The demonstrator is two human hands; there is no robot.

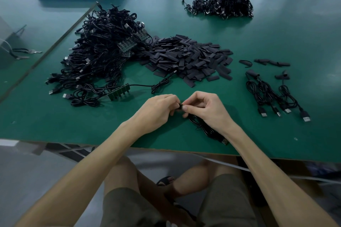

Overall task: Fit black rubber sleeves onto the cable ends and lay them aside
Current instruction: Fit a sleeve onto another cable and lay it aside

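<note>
Both hands meet just above the near edge of the table (55, 116). The left hand (158, 108) has its fingers curled and pinches a small black sleeve (180, 106). The right hand (204, 107) pinches the cable (206, 129) at its end, touching the sleeve; the rest of the cable trails back under that wrist to its plug (224, 141).

This looks like the fitting step itself, though how far the sleeve is on is hidden by the fingertips. Next it needs pushing fully home, then the cable should go to the right, beside the row of finished cables (276, 96). Beyond the hands lie the heap of loose sleeves (188, 57) and, to its left, the tangle of waiting cables (103, 48).
</note>
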